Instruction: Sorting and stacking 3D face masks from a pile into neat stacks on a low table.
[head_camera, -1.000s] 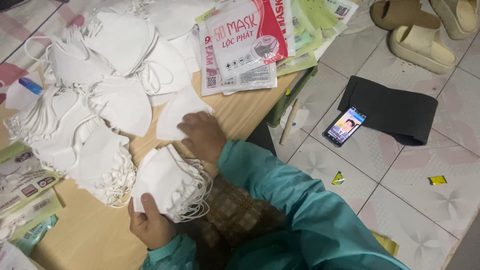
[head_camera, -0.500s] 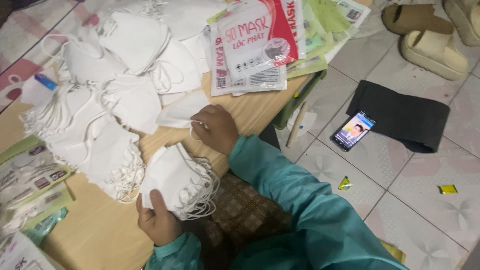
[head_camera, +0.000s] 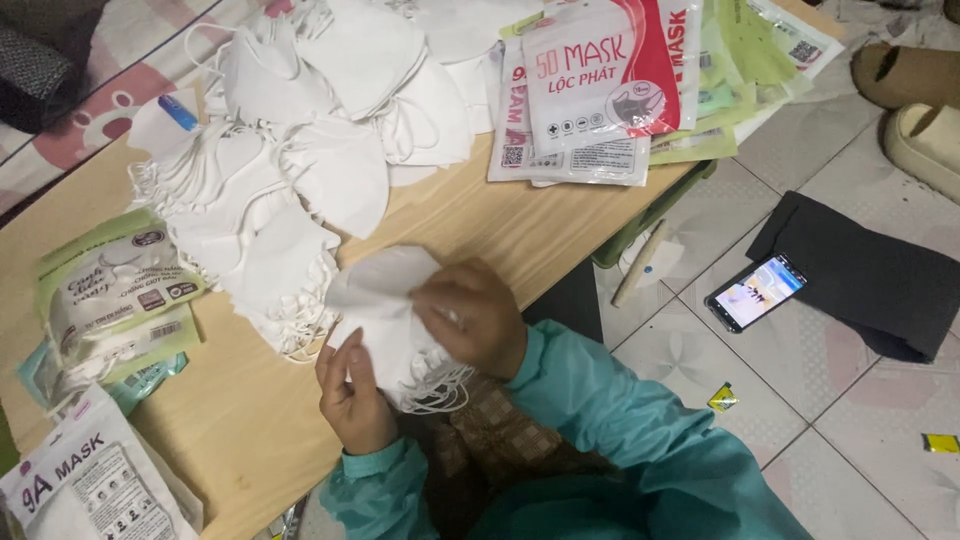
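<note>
My left hand (head_camera: 352, 390) grips a small stack of white face masks (head_camera: 395, 350) from below, at the near edge of the low wooden table (head_camera: 500, 225). With its fingers closed, my right hand (head_camera: 475, 315) presses one more white mask (head_camera: 385, 280) down on top of that stack. Both arms wear teal sleeves. A large loose heap of white masks (head_camera: 300, 150) with ear loops lies on the table just beyond my hands.
Printed mask packets (head_camera: 600, 90) lie at the table's far right, more packets (head_camera: 110, 300) at the left edge. On the tiled floor to the right lie a lit phone (head_camera: 755, 292), a black cloth (head_camera: 880, 275) and beige slippers (head_camera: 925, 110).
My right hand picked a single mask from the heap and brought it back onto the stack in my left hand. The view has shifted, so the table sits higher in the picture.
</note>
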